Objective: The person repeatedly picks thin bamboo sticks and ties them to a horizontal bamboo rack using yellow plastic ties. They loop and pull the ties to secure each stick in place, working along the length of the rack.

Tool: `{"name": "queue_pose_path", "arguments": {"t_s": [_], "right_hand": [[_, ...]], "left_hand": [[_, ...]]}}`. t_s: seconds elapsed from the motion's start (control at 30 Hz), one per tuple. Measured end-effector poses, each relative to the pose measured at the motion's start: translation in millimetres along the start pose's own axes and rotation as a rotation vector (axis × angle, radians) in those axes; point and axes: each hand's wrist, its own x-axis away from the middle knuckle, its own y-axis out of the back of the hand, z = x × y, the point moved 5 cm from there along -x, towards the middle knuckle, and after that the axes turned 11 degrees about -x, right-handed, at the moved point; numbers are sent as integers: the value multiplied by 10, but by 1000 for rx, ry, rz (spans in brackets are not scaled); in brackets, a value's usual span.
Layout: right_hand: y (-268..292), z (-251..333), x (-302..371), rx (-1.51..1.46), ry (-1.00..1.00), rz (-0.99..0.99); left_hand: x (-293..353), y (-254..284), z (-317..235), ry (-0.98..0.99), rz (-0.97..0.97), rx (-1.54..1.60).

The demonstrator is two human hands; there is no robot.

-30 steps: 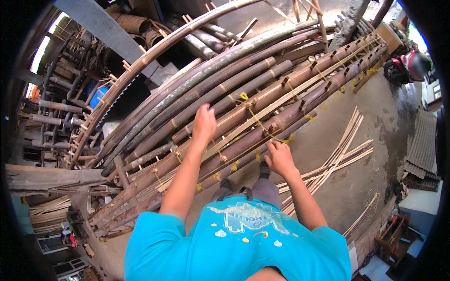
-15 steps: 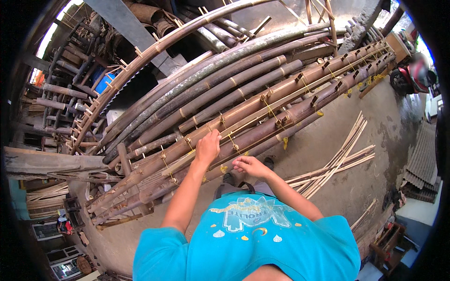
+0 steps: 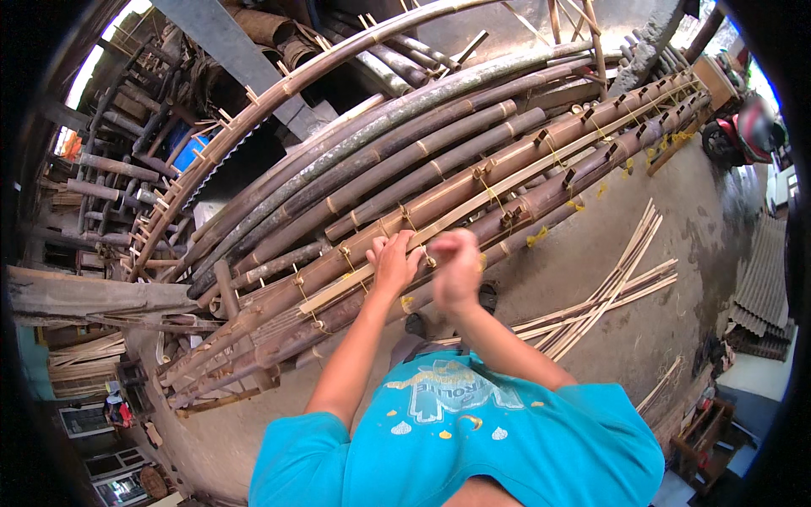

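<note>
Two long brown bamboo poles lie side by side at a slant, an upper pole and a lower pole, both fitted with short pegs and yellow cord. Between them runs a long pale bamboo strip. My left hand is closed over this strip, its fingers curled down; what lies under them is partly hidden. Close to its right, above the lower pole, my right hand is smeared by motion, so its fingers cannot be made out.
Several thicker bamboo poles are stacked beyond. A curved bamboo piece with pegs arches at the upper left. Loose bamboo strips lie crossed on the concrete floor to the right. A red motorbike stands at the far right.
My left hand has shifted right and now lies over the pale strip. My right hand has risen from near my waist to beside the left one, above the lower pole.
</note>
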Motion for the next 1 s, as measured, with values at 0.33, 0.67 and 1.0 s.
{"name": "queue_pose_path", "arguments": {"t_s": [0.33, 0.67, 1.0], "right_hand": [[-742, -462, -1092, 1934, 591, 627], [370, 10, 180, 1129, -29, 1109], [345, -306, 316, 1440, 22, 1342]], "left_hand": [[7, -100, -23, -51, -366, 84], [5, -107, -14, -13, -297, 60], [-1509, -106, 569, 82, -219, 511]]}}
